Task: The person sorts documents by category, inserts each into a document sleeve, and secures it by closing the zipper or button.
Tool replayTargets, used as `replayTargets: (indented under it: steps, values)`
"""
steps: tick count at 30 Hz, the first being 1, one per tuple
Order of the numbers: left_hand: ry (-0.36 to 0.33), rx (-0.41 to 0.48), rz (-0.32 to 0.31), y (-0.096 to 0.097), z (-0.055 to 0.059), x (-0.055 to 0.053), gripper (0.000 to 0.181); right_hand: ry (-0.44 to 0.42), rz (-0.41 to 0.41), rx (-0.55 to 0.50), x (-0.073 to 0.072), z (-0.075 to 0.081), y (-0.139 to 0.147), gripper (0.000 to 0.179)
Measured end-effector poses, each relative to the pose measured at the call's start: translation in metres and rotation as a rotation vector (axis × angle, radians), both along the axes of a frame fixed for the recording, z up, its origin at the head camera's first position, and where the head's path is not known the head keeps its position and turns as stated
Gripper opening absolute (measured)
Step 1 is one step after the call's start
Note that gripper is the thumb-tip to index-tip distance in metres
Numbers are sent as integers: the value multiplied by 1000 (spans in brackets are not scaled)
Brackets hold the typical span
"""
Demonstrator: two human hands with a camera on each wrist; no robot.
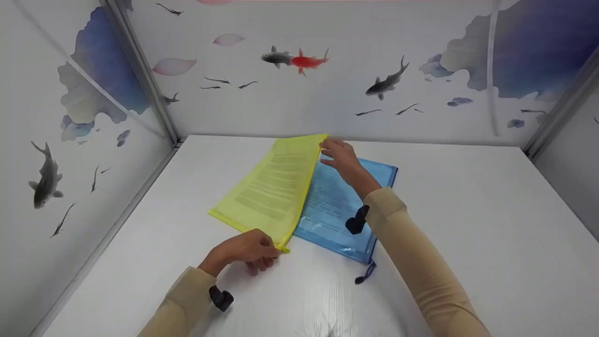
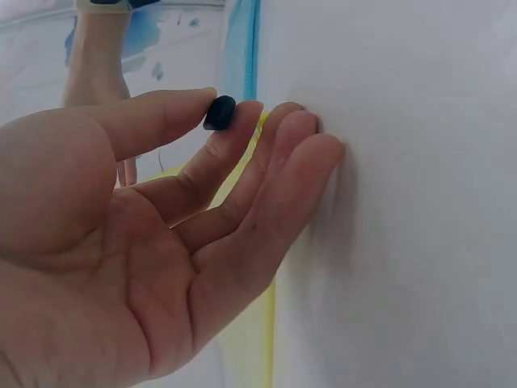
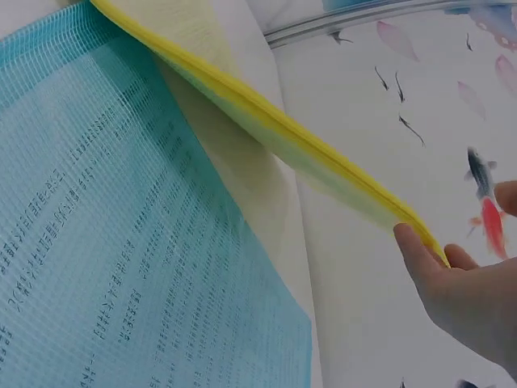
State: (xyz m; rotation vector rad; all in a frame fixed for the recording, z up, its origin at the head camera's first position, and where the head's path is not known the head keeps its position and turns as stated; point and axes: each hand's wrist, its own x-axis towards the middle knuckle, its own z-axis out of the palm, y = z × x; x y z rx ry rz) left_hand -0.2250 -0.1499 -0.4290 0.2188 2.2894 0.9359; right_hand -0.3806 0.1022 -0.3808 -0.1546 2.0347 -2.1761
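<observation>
A yellow zip document pouch (image 1: pixel 266 187) with a printed sheet inside is tilted, its right edge raised. It partly covers a blue mesh zip pouch (image 1: pixel 337 201) that lies on the table and also holds printed paper. At the near corner, my left hand (image 1: pixel 248 248) pinches the yellow pouch between thumb and forefinger. A small dark piece (image 2: pixel 220 113) shows at the left thumb tip in the left wrist view. Far up the same edge, my right hand (image 1: pixel 344 161) grips the other corner. The yellow zip edge (image 3: pixel 283 121) runs to its fingers in the right wrist view.
A dark blue cord pull (image 1: pixel 366 274) hangs off the blue pouch's near right corner. The white table (image 1: pixel 468 224) is enclosed by walls printed with fish and leaves, the back wall (image 1: pixel 327 103) just beyond the yellow pouch.
</observation>
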Motion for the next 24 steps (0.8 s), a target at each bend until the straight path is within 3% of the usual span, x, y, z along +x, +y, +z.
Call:
replayTargets:
  steps: [4, 11, 15, 20, 24]
  values:
    - [31, -54, -25, -5, 6, -8, 24, -20, 172, 81, 1, 1, 5, 59]
    - [110, -223, -52, -1, 24, -24, 26, -2, 380, 411, 4, 2, 21, 69]
    - [175, -369, -40, 18, 38, -26, 26, 48, 463, 415, 9, 5, 26, 63]
    - [336, -459, -30, 53, 55, -34, 41, 150, 481, 400, 13, 15, 25, 56]
    - [575, -454, -2, 65, 67, -55, 56, 202, 385, 445, 15, 25, 32, 58]
